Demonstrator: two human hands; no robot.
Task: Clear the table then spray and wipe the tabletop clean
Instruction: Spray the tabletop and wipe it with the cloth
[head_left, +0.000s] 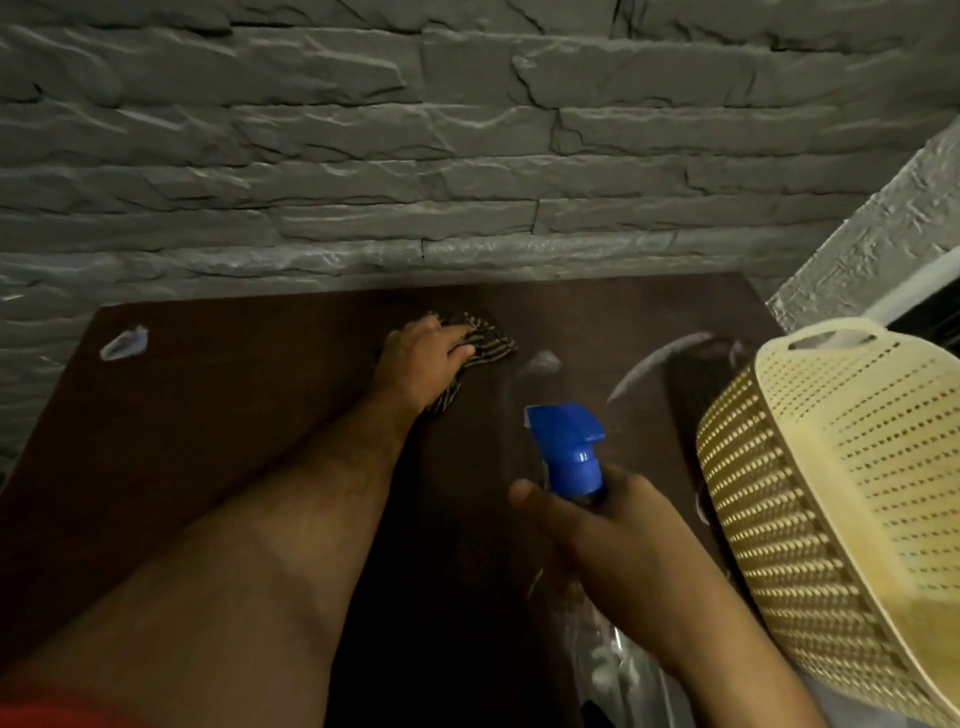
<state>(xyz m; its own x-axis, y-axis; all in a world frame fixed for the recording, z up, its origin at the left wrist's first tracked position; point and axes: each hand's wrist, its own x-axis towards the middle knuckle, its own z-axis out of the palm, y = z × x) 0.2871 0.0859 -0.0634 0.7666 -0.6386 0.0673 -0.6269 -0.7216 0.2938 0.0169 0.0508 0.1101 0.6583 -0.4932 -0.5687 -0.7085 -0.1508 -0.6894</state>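
Wiping is judged underway: a cloth (480, 338) is gripped by the left hand (423, 364) on the table (208, 415); beside it, a spray bottle (569, 452) is held by the right hand (597, 525).

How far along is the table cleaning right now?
Clearing looks mostly done: the dark tabletop is largely bare, though a cream basket sits at its right edge. Wiping is in hand: the left hand presses a striped cloth near the far edge, while the right hand grips the blue-topped spray bottle. A pale smear at far left remains.
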